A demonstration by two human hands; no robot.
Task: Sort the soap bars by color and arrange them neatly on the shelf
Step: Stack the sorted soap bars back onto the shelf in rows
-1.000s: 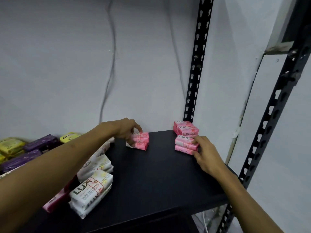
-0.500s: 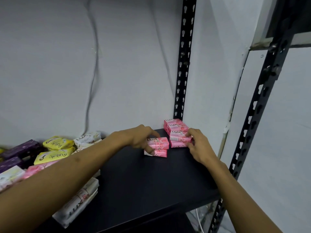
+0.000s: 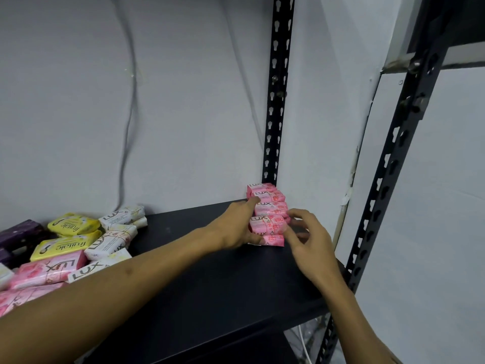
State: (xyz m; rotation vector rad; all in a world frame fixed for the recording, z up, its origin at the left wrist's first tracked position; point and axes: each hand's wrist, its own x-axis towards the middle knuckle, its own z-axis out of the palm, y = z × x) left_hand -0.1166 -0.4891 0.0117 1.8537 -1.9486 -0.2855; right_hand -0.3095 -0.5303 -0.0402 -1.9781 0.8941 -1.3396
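A: How much of the row of pink wrapped Lux soap bars (image 3: 267,209) by the black slotted metal upright (image 3: 275,101) is hidden?

B: The left hand (image 3: 233,228) covers the left ends of the front pink bars, and the right hand (image 3: 307,236) hides their right ends. How many bars lie underneath cannot be told.

A: And the mixed pile on the black shelf board (image 3: 210,285)?

B: The left forearm crosses the loose pink bars (image 3: 49,270) and the white Lux bars (image 3: 110,241). The dark purple boxes (image 3: 19,233) are cut by the left edge, their print too dim to read. The small print on the yellow Fruitale bars (image 3: 63,245) is too small.
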